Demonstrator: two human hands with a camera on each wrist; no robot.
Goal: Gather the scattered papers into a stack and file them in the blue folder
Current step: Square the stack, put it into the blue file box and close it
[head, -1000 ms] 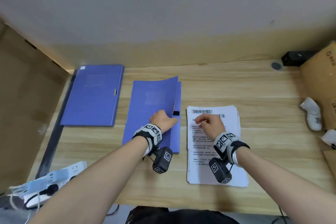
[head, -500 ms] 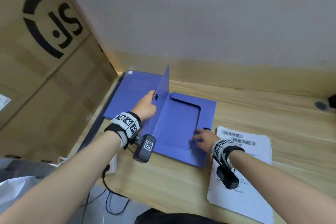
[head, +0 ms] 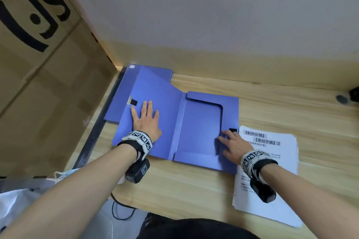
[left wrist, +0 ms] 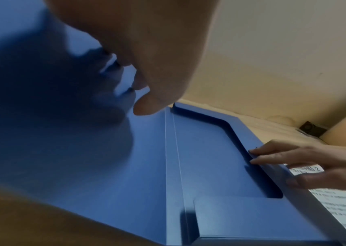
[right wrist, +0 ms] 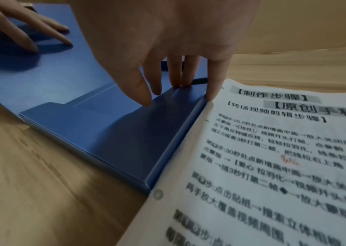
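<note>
On the wooden surface [head: 194, 186], left hand [head: 146, 122] presses the open blue folder [head: 200, 128] flat, fingers spread; right hand [head: 234, 146], grip loose, touches its edge beside stacked papers [head: 279, 207].

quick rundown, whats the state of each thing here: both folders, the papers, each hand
open blue folder: lying open flat, pocket side empty
second blue folder: closed, partly under the open cover
paper stack: gathered, on the desk beside the folder, not filed
left hand: flat, pressing the cover
right hand: fingertips on the pocket flap
</note>
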